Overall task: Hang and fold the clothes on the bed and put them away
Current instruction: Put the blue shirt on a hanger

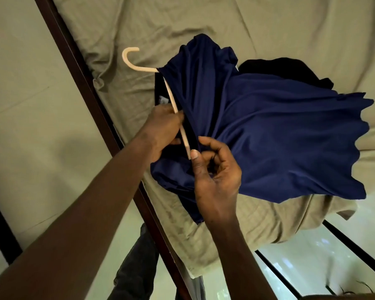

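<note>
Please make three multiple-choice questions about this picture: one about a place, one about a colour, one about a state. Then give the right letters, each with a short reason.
1. Where does the black garment lie?
A. on the floor
B. on the bed, behind the blue garment
C. on a chair

2. What colour is the hanger?
A. red
B. black
C. cream

3. What is the left hand doing?
A. gripping the hanger
B. hanging idle
C. pressing flat on the sheet

Answers:
1 B: it shows on the sheet just past the blue cloth.
2 C: its hook and arm are pale cream.
3 A: its fingers curl round the hanger's arm.
</note>
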`<state>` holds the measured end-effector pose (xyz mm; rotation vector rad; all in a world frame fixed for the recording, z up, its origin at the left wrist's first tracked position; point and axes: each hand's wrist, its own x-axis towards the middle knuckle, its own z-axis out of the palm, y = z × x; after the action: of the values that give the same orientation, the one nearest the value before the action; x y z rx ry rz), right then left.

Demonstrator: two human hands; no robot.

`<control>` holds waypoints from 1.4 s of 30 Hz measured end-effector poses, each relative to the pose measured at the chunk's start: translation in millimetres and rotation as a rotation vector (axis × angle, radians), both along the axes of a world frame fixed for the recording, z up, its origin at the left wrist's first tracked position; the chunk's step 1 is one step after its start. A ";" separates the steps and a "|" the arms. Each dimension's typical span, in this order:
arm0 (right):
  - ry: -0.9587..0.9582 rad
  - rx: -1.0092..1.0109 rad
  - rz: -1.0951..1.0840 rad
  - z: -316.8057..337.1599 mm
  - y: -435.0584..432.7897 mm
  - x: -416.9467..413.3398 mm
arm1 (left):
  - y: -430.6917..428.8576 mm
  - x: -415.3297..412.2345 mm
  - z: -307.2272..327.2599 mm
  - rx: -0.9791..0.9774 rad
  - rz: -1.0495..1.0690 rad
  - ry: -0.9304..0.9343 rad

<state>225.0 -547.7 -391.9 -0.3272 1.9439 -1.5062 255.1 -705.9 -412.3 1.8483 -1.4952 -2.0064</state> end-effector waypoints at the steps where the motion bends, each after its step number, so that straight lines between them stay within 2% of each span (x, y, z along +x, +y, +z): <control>1: 0.004 -0.003 0.017 -1.4 -1.0 -4.7 | -5.4 9.7 -3.2 -0.105 -0.151 -0.082; 4: 0.038 -0.012 0.085 -7.0 -9.7 -17.3 | -16.1 37.2 -6.7 -0.352 -0.470 -0.320; 6: 0.043 0.016 0.155 -12.2 -17.9 -24.6 | -19.8 52.5 -7.0 -0.414 -0.469 -0.369; 8: 0.081 0.099 0.253 -21.5 -24.8 -32.1 | -23.8 68.2 -9.4 -0.396 -0.363 -0.362; 11: 0.319 0.271 0.467 -46.8 -30.1 -46.8 | -31.6 91.6 -15.7 -0.381 -0.269 -0.362; 16: 0.495 0.569 0.736 -70.5 -38.9 -64.7 | -42.0 123.2 -17.3 -0.431 -0.497 -0.500; 18: 0.523 0.642 0.758 -70.3 -43.0 -60.5 | -40.7 127.8 -17.8 -0.422 -0.502 -0.475; 20: 0.534 0.673 0.692 -65.8 -50.3 -52.0 | -37.9 128.6 -21.1 -0.443 -0.496 -0.444; 22: 0.540 0.664 0.581 -58.8 -58.2 -42.0 | -32.6 128.0 -27.1 -0.420 -0.427 -0.384; 24: 0.500 0.636 0.517 -50.7 -66.3 -31.5 | -29.1 129.3 -28.8 -0.282 -0.258 -0.252; 27: 0.403 0.540 0.543 -32.6 -73.3 -20.5 | -25.7 131.4 -23.4 -0.207 -0.098 -0.123; 31: 0.408 0.424 0.632 16.1 -87.1 -20.9 | -21.6 139.7 19.3 -0.313 -0.126 -0.103; 35: 0.493 0.352 0.654 82.3 -113.0 -36.3 | -14.1 152.0 85.2 -0.326 -0.099 0.080; 37: 0.552 0.323 0.663 116.0 -127.0 -48.0 | -9.2 156.8 119.4 -0.382 -0.115 0.138; 40: 0.621 0.271 0.795 167.0 -135.7 -55.8 | -1.8 167.7 174.0 -0.490 -0.128 0.192; 42: 0.627 0.265 0.847 194.6 -133.1 -55.8 | 4.6 174.3 208.6 -0.580 -0.184 0.166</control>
<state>169.2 -680.8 -197.3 -1.4201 1.9962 -0.6102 429.3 -701.3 -203.7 1.3225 -1.9758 -1.4983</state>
